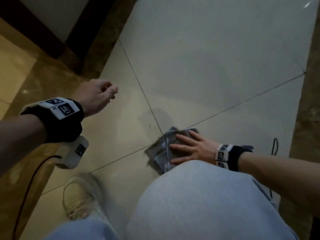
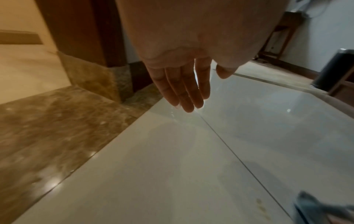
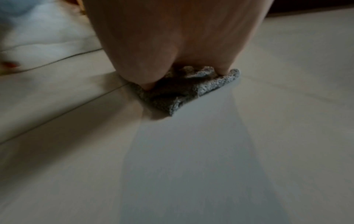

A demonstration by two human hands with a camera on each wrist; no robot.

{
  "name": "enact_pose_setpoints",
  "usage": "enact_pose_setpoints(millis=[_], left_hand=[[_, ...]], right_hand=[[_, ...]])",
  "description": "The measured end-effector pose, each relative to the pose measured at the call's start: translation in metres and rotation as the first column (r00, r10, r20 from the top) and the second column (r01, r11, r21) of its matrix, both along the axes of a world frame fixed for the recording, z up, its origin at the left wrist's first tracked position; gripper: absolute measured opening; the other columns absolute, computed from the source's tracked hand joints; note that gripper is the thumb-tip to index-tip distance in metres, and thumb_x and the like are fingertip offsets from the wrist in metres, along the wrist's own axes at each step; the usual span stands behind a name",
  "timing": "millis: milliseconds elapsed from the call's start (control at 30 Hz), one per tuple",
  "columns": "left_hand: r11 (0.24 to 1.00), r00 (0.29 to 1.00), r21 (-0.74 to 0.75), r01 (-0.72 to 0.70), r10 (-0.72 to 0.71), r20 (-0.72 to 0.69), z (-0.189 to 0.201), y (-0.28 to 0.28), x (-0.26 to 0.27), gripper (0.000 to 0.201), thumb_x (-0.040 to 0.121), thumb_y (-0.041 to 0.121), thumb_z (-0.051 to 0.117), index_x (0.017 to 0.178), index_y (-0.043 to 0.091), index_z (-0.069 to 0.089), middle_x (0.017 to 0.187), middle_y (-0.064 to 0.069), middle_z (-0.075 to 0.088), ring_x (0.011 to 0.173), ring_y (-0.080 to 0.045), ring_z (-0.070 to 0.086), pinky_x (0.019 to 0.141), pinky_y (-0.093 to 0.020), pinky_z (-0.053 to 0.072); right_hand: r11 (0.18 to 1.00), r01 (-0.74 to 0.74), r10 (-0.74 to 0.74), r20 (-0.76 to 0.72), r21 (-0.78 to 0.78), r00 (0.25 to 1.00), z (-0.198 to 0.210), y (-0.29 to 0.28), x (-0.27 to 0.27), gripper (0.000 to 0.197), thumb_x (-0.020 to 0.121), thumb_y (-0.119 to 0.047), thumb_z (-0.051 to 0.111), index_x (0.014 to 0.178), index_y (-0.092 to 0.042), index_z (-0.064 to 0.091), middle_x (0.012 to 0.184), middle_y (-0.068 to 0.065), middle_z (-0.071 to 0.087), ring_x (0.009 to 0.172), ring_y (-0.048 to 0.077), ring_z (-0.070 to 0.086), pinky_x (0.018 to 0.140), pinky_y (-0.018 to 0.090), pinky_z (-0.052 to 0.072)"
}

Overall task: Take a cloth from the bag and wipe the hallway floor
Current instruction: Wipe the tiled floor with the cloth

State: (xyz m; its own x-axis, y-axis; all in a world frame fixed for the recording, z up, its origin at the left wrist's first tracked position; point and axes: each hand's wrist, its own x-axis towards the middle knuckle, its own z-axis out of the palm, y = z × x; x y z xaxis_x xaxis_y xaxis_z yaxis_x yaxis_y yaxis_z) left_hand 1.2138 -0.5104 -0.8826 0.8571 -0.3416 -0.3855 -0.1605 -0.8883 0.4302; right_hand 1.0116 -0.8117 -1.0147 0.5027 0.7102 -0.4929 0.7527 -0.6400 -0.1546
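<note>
A grey cloth [image 1: 160, 149] lies crumpled on the pale tiled floor [image 1: 207, 66], where two grout lines cross. My right hand [image 1: 181, 148] presses flat on it with the fingers spread and straight. In the right wrist view the right hand [image 3: 172, 53] bears down on the cloth [image 3: 184, 91], whose folds bunch up under it. My left hand [image 1: 110, 91] hovers above the floor to the left and holds nothing. In the left wrist view its fingers [image 2: 184, 91] hang relaxed and almost straight, and the cloth [image 2: 316, 209] shows at the lower right corner. No bag is in view.
My knee in light jeans [image 1: 199, 205] is just in front of the cloth, and my pale shoe [image 1: 81, 196] is to the left. Brown marble border [image 1: 43, 84] and a dark wooden door frame [image 2: 80, 37] lie left. A black bin [image 2: 335, 71] stands farther off. A thin black loop [image 1: 274, 146] lies right.
</note>
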Motion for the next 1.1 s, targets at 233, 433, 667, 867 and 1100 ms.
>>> enact_pose_setpoints(millis=[233,433,667,867,1100], left_hand=[[0.992,0.992,-0.014,-0.125,0.125,0.025,-0.005,0.065,0.0,0.035,0.102,0.04,0.04,0.103,0.015,0.066,0.093,0.001,0.068,0.082,-0.016,0.064,0.064,-0.027,0.045],[0.975,0.976,0.039,-0.218,0.217,0.034,-0.002,0.11,-0.008,0.039,0.099,0.051,0.038,0.093,0.022,0.063,0.089,0.001,0.067,0.082,-0.02,0.064,0.081,-0.046,0.054],[0.943,0.946,0.072,-0.325,0.325,0.006,0.015,0.137,-0.042,0.044,0.094,0.058,0.036,0.091,0.026,0.066,0.086,0.006,0.07,0.081,-0.018,0.066,0.083,-0.048,0.054],[0.917,0.917,0.036,-0.396,0.397,-0.025,0.026,0.161,-0.061,0.041,0.098,0.052,0.039,0.095,0.022,0.066,0.088,0.005,0.07,0.083,-0.017,0.067,0.084,-0.046,0.054],[0.912,0.906,0.066,-0.404,0.409,-0.104,-0.015,0.214,-0.075,0.04,0.099,0.05,0.039,0.094,0.02,0.066,0.09,0.001,0.071,0.084,-0.019,0.067,0.086,-0.045,0.054]], right_hand=[[0.736,0.673,-0.677,-0.078,-0.074,0.732,0.007,0.068,0.113,0.064,0.102,-0.039,0.032,0.146,-0.056,-0.012,0.162,0.0,-0.024,0.144,0.04,-0.027,0.113,0.068,-0.004],[0.995,-0.043,0.05,-0.086,0.09,0.995,0.001,0.133,0.048,0.079,0.089,-0.055,0.05,0.151,-0.049,0.002,0.164,0.006,-0.008,0.142,0.045,-0.018,0.107,0.076,-0.004],[0.998,0.066,-0.066,0.011,0.018,0.998,0.002,0.123,0.104,0.074,0.095,-0.048,0.05,0.146,-0.056,-0.002,0.165,0.002,0.0,0.149,0.041,-0.001,0.114,0.068,0.007],[0.852,0.516,-0.522,-0.063,-0.086,0.851,0.008,0.12,0.153,0.057,0.103,-0.045,0.026,0.146,-0.058,-0.009,0.163,-0.002,-0.018,0.147,0.037,-0.02,0.116,0.065,-0.001],[0.957,0.244,-0.245,0.011,-0.156,0.969,0.012,0.181,0.114,0.073,0.101,-0.033,0.037,0.147,-0.052,-0.017,0.161,0.004,-0.024,0.144,0.044,-0.021,0.114,0.068,0.001]])
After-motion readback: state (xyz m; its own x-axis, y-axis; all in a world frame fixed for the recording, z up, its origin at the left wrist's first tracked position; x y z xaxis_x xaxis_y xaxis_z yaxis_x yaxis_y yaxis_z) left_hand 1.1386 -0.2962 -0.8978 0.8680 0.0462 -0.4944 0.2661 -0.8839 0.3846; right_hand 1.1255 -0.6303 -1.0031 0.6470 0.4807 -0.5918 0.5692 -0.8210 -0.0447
